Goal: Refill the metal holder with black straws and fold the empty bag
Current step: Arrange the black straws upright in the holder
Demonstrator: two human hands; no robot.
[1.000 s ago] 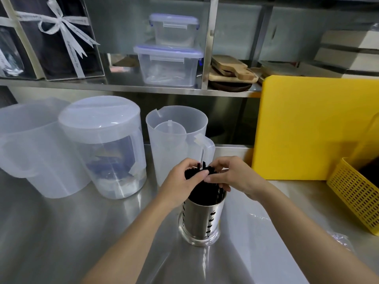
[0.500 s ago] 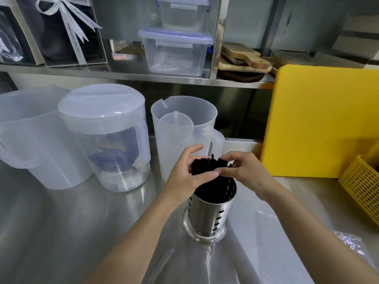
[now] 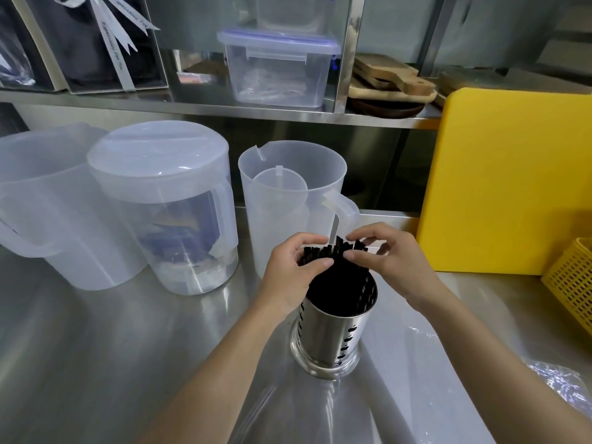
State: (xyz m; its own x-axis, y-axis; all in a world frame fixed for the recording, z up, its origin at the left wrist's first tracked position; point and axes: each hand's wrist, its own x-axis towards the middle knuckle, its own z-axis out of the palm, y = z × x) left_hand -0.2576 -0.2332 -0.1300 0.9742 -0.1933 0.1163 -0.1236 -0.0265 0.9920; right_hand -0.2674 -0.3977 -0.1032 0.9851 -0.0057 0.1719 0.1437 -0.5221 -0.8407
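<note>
A shiny metal holder (image 3: 330, 341) with slotted holes stands upright on the steel counter. A dense bunch of black straws (image 3: 336, 277) fills it and sticks out of its top. My left hand (image 3: 290, 270) grips the straw tops from the left, thumb in front. My right hand (image 3: 389, 257) pinches the same tops from the right. A clear plastic bag (image 3: 551, 376) lies crumpled on the counter at the right, partly behind my right forearm.
Three translucent plastic jugs (image 3: 166, 200) stand behind and left of the holder. A yellow cutting board (image 3: 512, 187) leans at the right, with a yellow basket (image 3: 573, 277) beside it. A shelf above carries clear lidded boxes (image 3: 278, 68) and wooden boards (image 3: 390, 81).
Both hands stay on the straw tops; the fingers have shifted and spread the tops a little wider. The camera has dipped and moved closer.
</note>
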